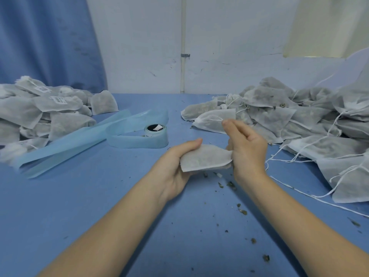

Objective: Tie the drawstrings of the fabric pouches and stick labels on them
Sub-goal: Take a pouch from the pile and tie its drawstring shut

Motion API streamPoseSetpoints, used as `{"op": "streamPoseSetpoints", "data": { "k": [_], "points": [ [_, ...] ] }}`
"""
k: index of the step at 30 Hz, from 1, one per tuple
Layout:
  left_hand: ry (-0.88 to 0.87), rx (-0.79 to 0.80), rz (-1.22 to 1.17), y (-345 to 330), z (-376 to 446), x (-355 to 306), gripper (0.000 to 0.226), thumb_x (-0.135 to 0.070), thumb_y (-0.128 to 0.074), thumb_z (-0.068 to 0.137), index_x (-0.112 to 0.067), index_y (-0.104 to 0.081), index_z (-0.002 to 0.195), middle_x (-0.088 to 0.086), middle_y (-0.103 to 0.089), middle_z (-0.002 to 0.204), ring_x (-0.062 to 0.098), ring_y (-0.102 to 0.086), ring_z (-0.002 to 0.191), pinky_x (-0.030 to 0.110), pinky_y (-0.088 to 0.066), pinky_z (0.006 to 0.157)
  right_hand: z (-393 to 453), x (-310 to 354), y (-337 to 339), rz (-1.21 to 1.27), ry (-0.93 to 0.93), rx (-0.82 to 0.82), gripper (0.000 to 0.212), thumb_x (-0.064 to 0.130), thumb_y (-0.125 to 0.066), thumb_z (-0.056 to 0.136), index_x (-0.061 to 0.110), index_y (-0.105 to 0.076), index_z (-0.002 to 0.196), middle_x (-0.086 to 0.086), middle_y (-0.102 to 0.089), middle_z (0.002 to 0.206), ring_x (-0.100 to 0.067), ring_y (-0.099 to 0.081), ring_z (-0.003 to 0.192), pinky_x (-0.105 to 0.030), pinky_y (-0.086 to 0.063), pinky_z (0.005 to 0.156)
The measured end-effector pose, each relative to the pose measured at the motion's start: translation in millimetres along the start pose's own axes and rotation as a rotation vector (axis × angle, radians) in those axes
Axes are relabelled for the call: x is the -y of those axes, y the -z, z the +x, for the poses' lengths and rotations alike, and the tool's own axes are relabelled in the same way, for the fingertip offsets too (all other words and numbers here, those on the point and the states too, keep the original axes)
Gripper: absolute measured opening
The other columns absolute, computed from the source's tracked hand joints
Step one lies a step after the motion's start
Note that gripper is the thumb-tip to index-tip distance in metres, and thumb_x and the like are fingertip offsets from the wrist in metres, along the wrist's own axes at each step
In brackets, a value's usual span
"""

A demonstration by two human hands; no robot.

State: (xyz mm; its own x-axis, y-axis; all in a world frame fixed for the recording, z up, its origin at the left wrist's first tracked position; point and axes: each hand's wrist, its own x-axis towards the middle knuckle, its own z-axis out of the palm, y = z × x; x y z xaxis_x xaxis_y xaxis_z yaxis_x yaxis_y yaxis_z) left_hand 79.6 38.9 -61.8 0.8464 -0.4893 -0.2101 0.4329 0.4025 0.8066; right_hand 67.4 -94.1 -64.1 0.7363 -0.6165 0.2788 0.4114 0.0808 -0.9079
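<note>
Reaching in from the near edge, two bare forearms are stretching over a blue table (83, 206) that is carrying scattered dried crumbs (242, 211) beside the right arm. The left hand (175, 166) is cupping a filled grey pouch (205, 157) from below, thumb lying along its top edge and fingers curling under it. The right hand (246, 148) is gripping the pouch's right end in its lower fingers, while its forefinger and thumb are hanging half bent above, not quite meeting; whether a string is running between them cannot be told. Behind the hands, a label roll (154, 130) is sitting inside loops of pale blue backing strip (65, 145) trailing off to the left. Farther left, a heap of labelled pouches (40, 108) is lying; on the right, a bigger heap of pouches with loose white strings (303, 120) is spreading to the edge. A blue curtain (46, 41) is hanging at the back left.
</note>
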Motion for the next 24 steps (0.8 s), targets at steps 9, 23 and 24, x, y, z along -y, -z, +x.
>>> {"op": "streamPoseSetpoints", "data": {
  "k": [9, 23, 24],
  "points": [
    [0.008, -0.025, 0.042, 9.0, 1.1, -7.0, 0.036, -0.035, -0.053, 0.092, -0.009, -0.064, 0.114, 0.010, -0.072, 0.103, 0.022, -0.071, 0.084, 0.040, -0.058, 0.073, -5.8, 5.4, 8.0, -0.267, 0.143, 0.490, 0.018, 0.009, -0.074, 0.079, 0.024, -0.072, 0.069, 0.006, -0.055, 0.076, 0.002, -0.050, 0.066, -0.009, -0.039, 0.067],
    [-0.258, -0.252, 0.025, 23.4, 10.9, -16.6, 0.012, 0.001, -0.052, 0.090, -0.001, -0.064, 0.088, 0.007, -0.071, 0.075, 0.015, -0.069, 0.062, 0.022, -0.056, 0.059, 3.3, -4.7, -16.7, -0.562, 0.326, 0.543, 0.013, 0.015, -0.065, 0.088, 0.027, -0.066, 0.094, 0.003, -0.058, 0.100, 0.001, -0.054, 0.089, -0.008, -0.038, 0.083],
    [-0.283, -0.300, -0.013, 28.1, 12.1, -20.7, 0.013, 0.001, -0.052, 0.091, -0.003, -0.063, 0.087, 0.006, -0.070, 0.075, 0.013, -0.068, 0.061, 0.021, -0.056, 0.057, 8.7, -8.8, -22.2, -0.539, 0.289, 0.528, 0.016, 0.017, -0.059, 0.093, 0.028, -0.061, 0.105, 0.001, -0.059, 0.109, -0.003, -0.054, 0.097, -0.010, -0.039, 0.087]
  ]
}}
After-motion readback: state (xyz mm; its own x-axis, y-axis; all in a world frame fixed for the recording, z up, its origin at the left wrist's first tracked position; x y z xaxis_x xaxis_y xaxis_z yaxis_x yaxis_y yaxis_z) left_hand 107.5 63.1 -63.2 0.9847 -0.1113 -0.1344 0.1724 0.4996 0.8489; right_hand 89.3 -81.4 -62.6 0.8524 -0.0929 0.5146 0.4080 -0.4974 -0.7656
